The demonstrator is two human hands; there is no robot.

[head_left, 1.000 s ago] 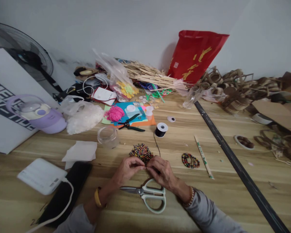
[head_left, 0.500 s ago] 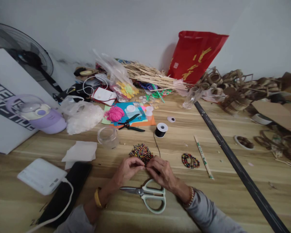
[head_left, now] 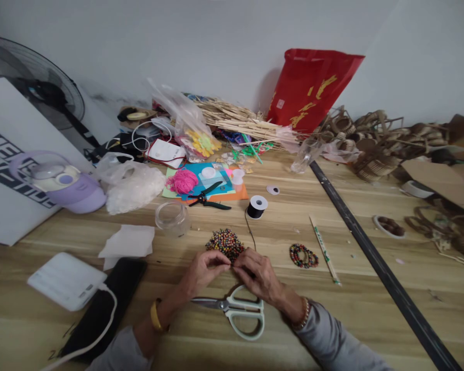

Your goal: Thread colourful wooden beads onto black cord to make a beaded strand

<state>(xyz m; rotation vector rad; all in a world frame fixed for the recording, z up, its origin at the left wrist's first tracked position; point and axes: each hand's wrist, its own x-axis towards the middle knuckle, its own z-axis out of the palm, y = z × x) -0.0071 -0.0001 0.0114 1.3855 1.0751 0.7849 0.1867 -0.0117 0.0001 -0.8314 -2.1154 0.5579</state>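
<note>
The left hand (head_left: 203, 273) and right hand (head_left: 261, 275) bring their fingertips nearly together at the near edge of the bead pile (head_left: 224, 243), covering part of it. Anything between the fingers is too small to make out, so I cannot tell whether either grips something. The cord (head_left: 250, 232) from the spool (head_left: 257, 207) disappears behind the right hand. Both sleeves are cut off below. Compared with half a second ago, I see no clear change.

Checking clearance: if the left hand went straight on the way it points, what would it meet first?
The left hand would probably meet the right hand first, though depth is unclear.
</note>
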